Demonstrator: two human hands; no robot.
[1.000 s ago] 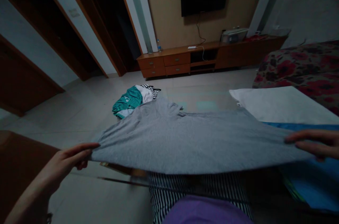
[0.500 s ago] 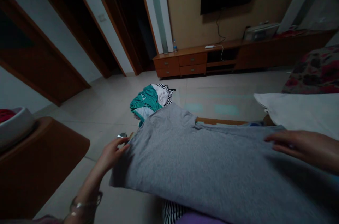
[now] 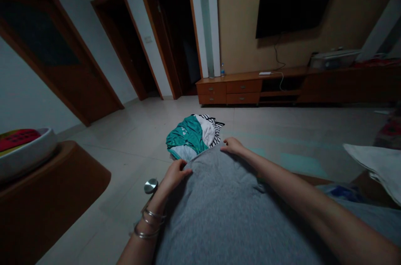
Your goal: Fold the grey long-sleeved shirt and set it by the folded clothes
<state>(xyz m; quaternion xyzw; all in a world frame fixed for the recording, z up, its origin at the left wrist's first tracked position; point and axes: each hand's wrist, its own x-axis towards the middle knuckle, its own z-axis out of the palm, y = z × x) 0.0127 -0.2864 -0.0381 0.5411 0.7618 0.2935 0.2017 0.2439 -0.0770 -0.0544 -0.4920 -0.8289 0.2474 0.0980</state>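
A grey cotton T-shirt (image 3: 219, 206) lies folded lengthwise across my lap, its narrow end pointing away from me. My left hand (image 3: 175, 175) grips the shirt's left edge near that end, and my right hand (image 3: 233, 146) pinches its far tip. A silver bangle stack (image 3: 150, 221) circles my left wrist. Beyond my hands, a heap of teal, white and striped clothes (image 3: 192, 135) lies on the floor, just past the shirt.
A brown table edge (image 3: 56, 173) at the left holds a white bowl (image 3: 28, 152) with red cloth. A round metal knob (image 3: 151, 186) stands near my left wrist. A white cloth (image 3: 376, 169) lies at the right. A wooden TV cabinet (image 3: 247, 92) stands by the far wall.
My hands have moved from the shirt's wide-apart ends to close together at its far tip. The shirt is now narrower and folded lengthwise. The view has tilted and turned.
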